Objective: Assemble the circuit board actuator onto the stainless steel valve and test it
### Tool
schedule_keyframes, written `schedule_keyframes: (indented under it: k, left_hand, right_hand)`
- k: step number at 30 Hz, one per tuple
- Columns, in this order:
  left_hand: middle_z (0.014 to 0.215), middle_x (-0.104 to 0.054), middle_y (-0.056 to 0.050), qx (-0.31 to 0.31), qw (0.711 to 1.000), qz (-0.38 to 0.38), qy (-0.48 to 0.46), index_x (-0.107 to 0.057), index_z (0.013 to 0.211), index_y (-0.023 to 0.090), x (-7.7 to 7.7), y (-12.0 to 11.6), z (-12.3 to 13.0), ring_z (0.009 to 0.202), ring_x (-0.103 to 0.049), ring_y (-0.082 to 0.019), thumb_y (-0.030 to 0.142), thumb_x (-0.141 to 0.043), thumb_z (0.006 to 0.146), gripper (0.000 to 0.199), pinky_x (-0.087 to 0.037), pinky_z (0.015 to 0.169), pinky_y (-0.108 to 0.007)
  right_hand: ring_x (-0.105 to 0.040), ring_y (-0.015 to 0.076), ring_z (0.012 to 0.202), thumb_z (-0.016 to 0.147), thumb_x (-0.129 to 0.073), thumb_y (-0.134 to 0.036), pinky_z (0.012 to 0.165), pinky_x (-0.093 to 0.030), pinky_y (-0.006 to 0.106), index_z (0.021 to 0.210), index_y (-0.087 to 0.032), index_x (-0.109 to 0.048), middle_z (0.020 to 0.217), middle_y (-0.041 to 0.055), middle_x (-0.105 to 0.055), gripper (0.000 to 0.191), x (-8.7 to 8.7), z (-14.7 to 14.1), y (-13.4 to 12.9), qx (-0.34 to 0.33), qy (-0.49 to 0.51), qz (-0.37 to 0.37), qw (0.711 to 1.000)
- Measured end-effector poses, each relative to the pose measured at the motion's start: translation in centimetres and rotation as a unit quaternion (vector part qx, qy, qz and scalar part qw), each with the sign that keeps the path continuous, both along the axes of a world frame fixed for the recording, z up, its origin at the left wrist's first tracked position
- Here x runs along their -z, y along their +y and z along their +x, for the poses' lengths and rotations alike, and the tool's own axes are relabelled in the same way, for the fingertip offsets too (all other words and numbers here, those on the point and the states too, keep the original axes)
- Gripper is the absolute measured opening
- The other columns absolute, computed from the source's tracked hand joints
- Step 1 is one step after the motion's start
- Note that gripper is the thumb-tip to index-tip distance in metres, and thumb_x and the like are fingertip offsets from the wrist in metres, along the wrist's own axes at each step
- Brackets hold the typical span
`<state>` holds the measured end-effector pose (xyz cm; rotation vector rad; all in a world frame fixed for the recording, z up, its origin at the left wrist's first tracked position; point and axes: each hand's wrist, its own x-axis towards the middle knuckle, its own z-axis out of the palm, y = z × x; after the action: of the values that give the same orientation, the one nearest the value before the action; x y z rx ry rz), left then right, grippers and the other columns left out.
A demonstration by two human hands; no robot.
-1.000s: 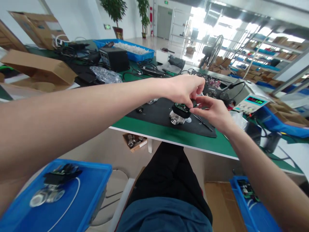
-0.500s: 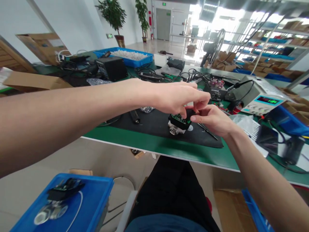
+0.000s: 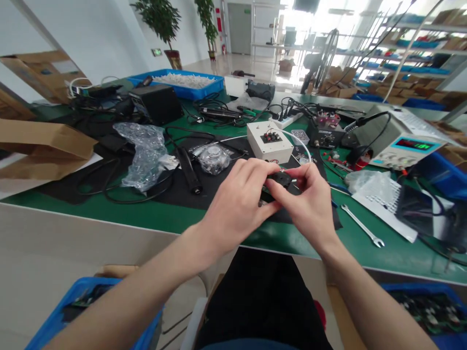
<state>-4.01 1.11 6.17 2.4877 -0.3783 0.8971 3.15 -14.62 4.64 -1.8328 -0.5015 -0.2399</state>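
Note:
My left hand [image 3: 239, 201] and my right hand [image 3: 312, 204] meet over the dark mat near the table's front edge. Between their fingertips is a black plastic housing [image 3: 280, 179], gripped from both sides. My fingers hide most of it and whatever lies beneath. Just behind the hands stands a white box [image 3: 270, 141] with red and black terminals on top; a white cable [image 3: 301, 140] curves down toward the right hand. A bag-wrapped metal part [image 3: 215, 158] and a black cylindrical tool [image 3: 188, 170] lie left of my hands.
An open-ended wrench [image 3: 365, 226] lies on the right, before a power supply [image 3: 408, 146] with a lit display. Bubble wrap [image 3: 142, 153] and an open cardboard box [image 3: 44, 146] occupy the left. Farther back is a blue tray [image 3: 219, 87] of white pieces. Blue bins [image 3: 434, 289] sit below the table.
My left hand has drawn back from reaching across and now grips the housing beside the right hand. The view has shifted, uncovering the white box, the wrapped part and the wrench.

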Motion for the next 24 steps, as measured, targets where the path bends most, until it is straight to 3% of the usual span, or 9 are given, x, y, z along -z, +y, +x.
schedule_keyframes:
  k: [4,11,18,21,24]
  left_hand:
    - [0.121,-0.073,-0.007,-0.070,0.990,-0.087,-0.080,-0.058,0.125,0.034,1.8,-2.8,0.3,0.113,-0.069,-0.031,0.015,-0.072,0.092,0.040,-0.059,0.099,-0.051]
    - [0.107,-0.075,-0.002,-0.184,0.937,-0.246,-0.167,-0.065,0.117,0.022,4.2,-5.5,1.7,0.095,-0.073,-0.019,0.020,-0.088,0.082,0.042,-0.060,0.090,-0.033]
    - [0.115,-0.075,-0.003,-0.177,0.919,-0.326,-0.131,-0.066,0.119,0.022,3.9,-6.5,1.3,0.104,-0.073,-0.021,0.025,-0.088,0.083,0.042,-0.058,0.098,-0.036]
    - [0.122,-0.074,-0.004,-0.114,0.924,-0.361,-0.057,-0.063,0.126,0.024,3.4,-5.7,1.0,0.112,-0.072,-0.021,0.023,-0.081,0.091,0.039,-0.057,0.101,-0.037]
    - [0.127,-0.073,-0.004,-0.054,0.938,-0.344,-0.006,-0.060,0.131,0.026,2.7,-4.1,0.7,0.120,-0.070,-0.022,0.018,-0.076,0.092,0.043,-0.056,0.105,-0.038]
  right_hand:
    - [-0.062,0.0280,0.089,0.082,-0.084,-0.044,0.077,-0.051,0.047,0.088,-0.030,-0.052,0.095,0.0055,-0.063,0.035,0.2,-1.1,1.2,0.098,-0.069,-0.030,0.992]
    - [-0.061,0.0265,0.094,0.077,-0.083,-0.042,0.079,-0.050,0.043,0.087,-0.027,-0.050,0.092,0.0030,-0.059,0.038,0.1,-0.9,1.4,0.128,-0.088,-0.063,0.986]
    - [-0.064,0.0258,0.097,0.082,-0.084,-0.052,0.089,-0.051,0.043,0.096,-0.023,-0.058,0.099,0.0047,-0.066,0.041,-1.5,-0.3,-0.6,0.022,-0.050,-0.108,0.993]
    - [-0.065,0.0247,0.096,0.088,-0.081,-0.054,0.086,-0.052,0.040,0.109,-0.023,-0.067,0.108,0.0061,-0.071,0.040,-2.9,-0.1,-2.0,-0.055,-0.044,-0.131,0.989]
    - [-0.067,0.0238,0.095,0.095,-0.077,-0.046,0.084,-0.053,0.038,0.120,-0.023,-0.070,0.111,0.0063,-0.073,0.034,-4.5,0.2,-3.1,-0.123,-0.070,-0.190,0.972]
